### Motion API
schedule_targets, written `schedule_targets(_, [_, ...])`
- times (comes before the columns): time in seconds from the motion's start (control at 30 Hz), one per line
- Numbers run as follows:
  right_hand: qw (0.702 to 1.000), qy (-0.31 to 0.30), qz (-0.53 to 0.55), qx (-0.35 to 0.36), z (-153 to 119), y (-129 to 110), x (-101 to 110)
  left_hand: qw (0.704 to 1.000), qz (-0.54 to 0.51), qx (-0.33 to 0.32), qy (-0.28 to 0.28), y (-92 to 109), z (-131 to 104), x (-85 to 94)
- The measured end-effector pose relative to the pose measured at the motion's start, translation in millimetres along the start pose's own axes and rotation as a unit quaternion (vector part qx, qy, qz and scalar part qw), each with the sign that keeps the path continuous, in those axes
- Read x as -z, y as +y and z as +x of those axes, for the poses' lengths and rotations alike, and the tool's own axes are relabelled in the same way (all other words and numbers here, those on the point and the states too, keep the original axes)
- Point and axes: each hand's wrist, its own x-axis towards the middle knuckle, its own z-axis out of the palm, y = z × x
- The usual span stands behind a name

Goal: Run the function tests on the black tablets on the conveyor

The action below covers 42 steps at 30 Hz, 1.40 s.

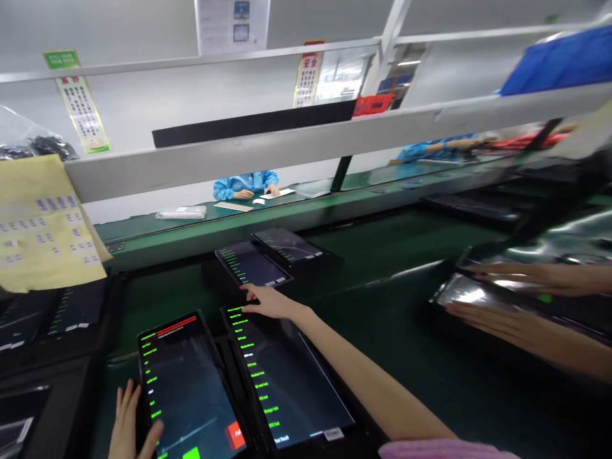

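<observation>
Two tablets with lit screens lie side by side in front of me. The left tablet [186, 376] shows green lines of text, red text at its top, and red and green boxes low down. My left hand [127, 421] is at its left edge, fingers stretched and thumb over the border. On the right tablet [291, 382], a list of green test names runs down the left side. My right hand [272, 301] reaches over its top edge, index finger extended near the first lines, holding nothing. Whether the fingertip touches the glass I cannot tell.
Two more lit tablets [251, 262] lie beyond, on the green surface [382, 255]. At right, a co-worker's blurred hands [535, 325] are on a shiny panel. Dark tablets [76, 306] and a yellow paper [43, 223] are at left. Another person in blue [246, 185] works across.
</observation>
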Motion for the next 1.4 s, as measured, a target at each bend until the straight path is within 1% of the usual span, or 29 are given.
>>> schedule_targets(0.03, [1.0, 0.023, 0.01, -0.006, -4, -1, -1, 0.998, -0.033, 0.059, -0.019, 7, 17, 3.1])
schedule_targets(0.1, [0.996, 0.083, 0.029, -0.029, -19, -1, -6, 0.976, -0.097, 0.176, -0.081, 17, 54, 9.8])
schedule_targets(0.17, [0.985, 0.15, 0.048, -0.069, -40, 3, -12, 0.967, -0.114, 0.213, -0.079, 21, 87, 14.0])
schedule_targets(0.2, [0.977, 0.181, 0.059, -0.095, -51, 7, -16, 0.965, -0.12, 0.223, -0.073, 21, 98, 14.2])
schedule_targets(0.23, [0.967, 0.21, 0.073, -0.125, -61, 12, -20, 0.965, -0.123, 0.225, -0.062, 19, 105, 12.8])
schedule_targets(0.3, [0.945, 0.252, 0.107, -0.182, -77, 24, -27, 0.964, -0.133, 0.228, -0.042, 15, 110, 6.8])
schedule_targets(0.4, [0.918, 0.273, 0.163, -0.239, -87, 39, -34, 0.966, -0.141, 0.217, -0.016, 10, 105, -2.5])
schedule_targets(0.47, [0.906, 0.276, 0.193, -0.258, -86, 44, -38, 0.97, -0.141, 0.198, -0.019, 9, 105, -3.2])
schedule_targets(0.53, [0.897, 0.279, 0.215, -0.268, -83, 47, -41, 0.971, -0.143, 0.186, -0.037, 10, 109, 1.2])
schedule_targets(0.67, [0.887, 0.283, 0.247, -0.267, -78, 48, -43, 0.963, -0.167, 0.203, -0.066, 14, 123, 10.7])
schedule_targets(0.73, [0.886, 0.285, 0.254, -0.264, -77, 49, -42, 0.957, -0.183, 0.213, -0.068, 15, 127, 8.5])
schedule_targets(0.83, [0.886, 0.287, 0.25, -0.263, -81, 52, -41, 0.953, -0.198, 0.22, -0.069, 16, 128, -2.9])
schedule_targets(0.97, [0.896, 0.267, 0.244, -0.258, -90, 56, -36, 0.952, -0.206, 0.207, -0.089, 17, 124, -14.5])
schedule_targets(1.07, [0.912, 0.227, 0.241, -0.24, -100, 55, -32, 0.955, -0.201, 0.192, -0.104, 16, 121, -16.9])
schedule_targets(1.17, [0.933, 0.174, 0.221, -0.223, -113, 48, -31, 0.958, -0.186, 0.187, -0.113, 14, 120, -19.2])
schedule_targets(1.27, [0.949, 0.128, 0.188, -0.218, -122, 37, -35, 0.96, -0.166, 0.192, -0.122, 13, 120, -22.1])
schedule_targets(1.4, [0.956, 0.113, 0.151, -0.227, -125, 27, -38, 0.956, -0.153, 0.195, -0.156, 15, 120, -20.0])
